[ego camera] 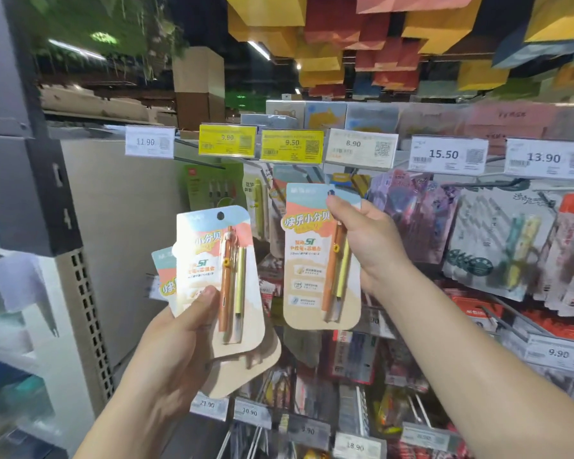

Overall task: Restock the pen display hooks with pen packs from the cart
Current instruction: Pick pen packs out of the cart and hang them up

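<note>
My left hand [176, 339] grips a fanned stack of pen packs [219, 276], cream cards with an orange pen and a yellow refill, held low and left of the display. My right hand [365, 240] pinches a single matching pen pack [312, 260] by its upper right corner, near the hanging hole, holding it upright in front of the hooks. Behind it, under the yellow 9.50 price tag [292, 145], hang green and yellow pen packs [256, 200] on a display hook. The cart is out of view.
A grey metal upright [80, 293] with perforations bounds the display on the left. Price tags run along the top rail, with purple and white stationery packs [497, 240] hanging to the right. Lower hooks carry more packs and price tags [249, 412].
</note>
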Available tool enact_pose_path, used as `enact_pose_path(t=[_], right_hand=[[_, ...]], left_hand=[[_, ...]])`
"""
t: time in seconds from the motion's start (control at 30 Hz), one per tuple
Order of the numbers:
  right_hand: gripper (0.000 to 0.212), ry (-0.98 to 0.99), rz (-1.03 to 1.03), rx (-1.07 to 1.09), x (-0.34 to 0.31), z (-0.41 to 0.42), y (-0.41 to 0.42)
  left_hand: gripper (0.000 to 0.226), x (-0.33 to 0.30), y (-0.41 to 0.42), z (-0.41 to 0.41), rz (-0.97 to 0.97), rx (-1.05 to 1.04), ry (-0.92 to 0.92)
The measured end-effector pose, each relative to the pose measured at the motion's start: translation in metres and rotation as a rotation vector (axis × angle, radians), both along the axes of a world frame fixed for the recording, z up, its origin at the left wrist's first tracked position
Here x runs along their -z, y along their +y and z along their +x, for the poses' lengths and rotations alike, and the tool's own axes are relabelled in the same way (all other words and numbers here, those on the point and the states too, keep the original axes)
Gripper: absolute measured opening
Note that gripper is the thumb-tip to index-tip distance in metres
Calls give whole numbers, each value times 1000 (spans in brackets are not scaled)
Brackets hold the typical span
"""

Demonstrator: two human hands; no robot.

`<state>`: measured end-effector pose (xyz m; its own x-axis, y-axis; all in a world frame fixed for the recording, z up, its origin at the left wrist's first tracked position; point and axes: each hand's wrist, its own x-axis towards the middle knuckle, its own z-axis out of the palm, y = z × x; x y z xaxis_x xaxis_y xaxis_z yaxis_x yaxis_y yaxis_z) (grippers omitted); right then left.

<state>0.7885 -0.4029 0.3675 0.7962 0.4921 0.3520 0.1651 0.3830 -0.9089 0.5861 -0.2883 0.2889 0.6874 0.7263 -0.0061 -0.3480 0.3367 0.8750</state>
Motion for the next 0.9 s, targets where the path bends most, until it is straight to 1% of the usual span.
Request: enact_pose_path(t=[0.1, 0.3, 0.5, 0.73, 0.9], right_hand=[[15, -20, -4, 17, -5, 1, 14], [13, -152, 18, 28, -23, -8, 37], [2, -206, 88, 56, -32, -15, 54], [18, -260, 55, 125, -41, -21, 61], [23, -189, 31, 173, -48, -20, 63]], left_hand=[[27, 2, 4, 0, -7, 8, 5], [27, 1, 13, -2, -18, 10, 5], [27, -2, 22, -7, -37, 15, -5], [27, -2, 29, -12, -29, 30, -2], [29, -4, 29, -15, -20, 54, -11]])
